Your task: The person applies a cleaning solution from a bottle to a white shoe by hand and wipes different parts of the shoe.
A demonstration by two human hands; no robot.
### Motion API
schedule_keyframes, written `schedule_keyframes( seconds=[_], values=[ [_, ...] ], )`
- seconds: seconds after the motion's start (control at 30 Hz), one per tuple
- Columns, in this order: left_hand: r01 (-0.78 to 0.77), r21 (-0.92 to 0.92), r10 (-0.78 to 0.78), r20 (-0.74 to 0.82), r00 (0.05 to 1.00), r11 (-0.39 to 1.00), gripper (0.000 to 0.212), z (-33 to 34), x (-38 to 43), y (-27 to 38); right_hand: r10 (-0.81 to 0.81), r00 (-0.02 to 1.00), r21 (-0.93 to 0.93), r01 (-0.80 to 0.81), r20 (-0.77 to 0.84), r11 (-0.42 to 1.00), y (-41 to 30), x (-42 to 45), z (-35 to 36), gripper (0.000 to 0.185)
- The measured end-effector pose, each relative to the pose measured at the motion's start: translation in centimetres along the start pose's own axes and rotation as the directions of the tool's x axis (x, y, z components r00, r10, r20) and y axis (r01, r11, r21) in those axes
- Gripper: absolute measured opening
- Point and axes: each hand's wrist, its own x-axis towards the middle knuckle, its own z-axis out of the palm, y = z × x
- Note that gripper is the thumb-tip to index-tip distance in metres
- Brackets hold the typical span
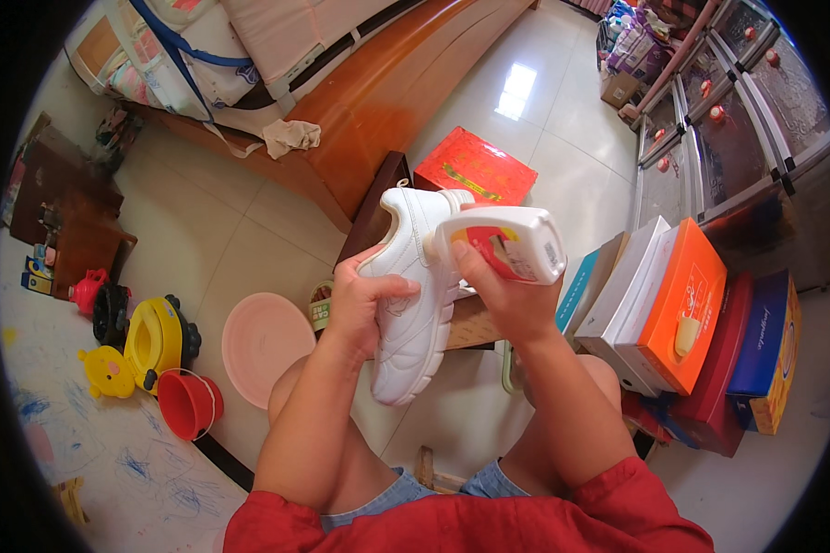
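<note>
My left hand (366, 297) grips a white sneaker (408, 318) at its opening, the thumb lying across its side; the toe points down towards me. In my right hand (505, 297) is a white plastic bottle (515, 242) with a red and yellow label, tilted so its applicator end meets the shoe's side near the sole. The contact point is partly hidden by the bottle and fingers. Behind the shoe, on the floor, lies a red box (476, 166). A cardboard surface (470, 325) shows beneath my right hand.
A pink basin (266, 349), a red bucket (183, 408) and a yellow toy seat (153, 335) stand left. An orange box (685, 311), with a cream cap-like piece (687, 336) on it, leans among several boxes at right. A wooden bed frame (360, 90) borders the far side; a beige cloth (290, 137) rests there.
</note>
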Motion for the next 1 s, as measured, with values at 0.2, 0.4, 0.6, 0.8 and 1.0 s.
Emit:
schedule_keyframes(
  seconds=[0.2, 0.4, 0.6, 0.8, 1.0],
  values=[
    [-0.009, 0.055, 0.008, 0.021, 1.000, 0.998, 0.048, -0.3, 0.2, -0.6, -0.211, 0.977, -0.075, 0.207, -0.041, 0.975, 0.4, 1.0, 0.1, 0.031],
    [-0.037, 0.115, 0.034, 0.030, 0.999, 0.993, 0.054, -0.2, 0.1, -0.4, 0.043, 0.999, 0.031, -0.043, -0.016, 0.999, -0.5, 0.5, 0.1, 0.029],
    [-0.015, -0.094, 0.017, 0.023, 1.000, 0.995, 0.049, -0.9, 0.6, -0.6, -0.042, 0.997, -0.060, 0.047, 0.072, 0.997, -0.4, 0.1, 0.0, 0.028],
    [-0.042, -0.134, 0.041, -0.009, 0.999, 0.990, 0.041, -0.5, 0.5, -0.6, -0.074, 0.993, -0.012, 0.075, 0.091, 0.997, -0.3, 0.2, 0.0, 0.029],
    [-0.044, -0.158, 0.046, 0.008, 0.999, 0.986, 0.043, -0.2, 0.3, -0.2, -0.151, 0.989, -0.128, 0.150, 0.004, 0.980, 0.6, 0.6, -0.1, 0.030]
  ],
)
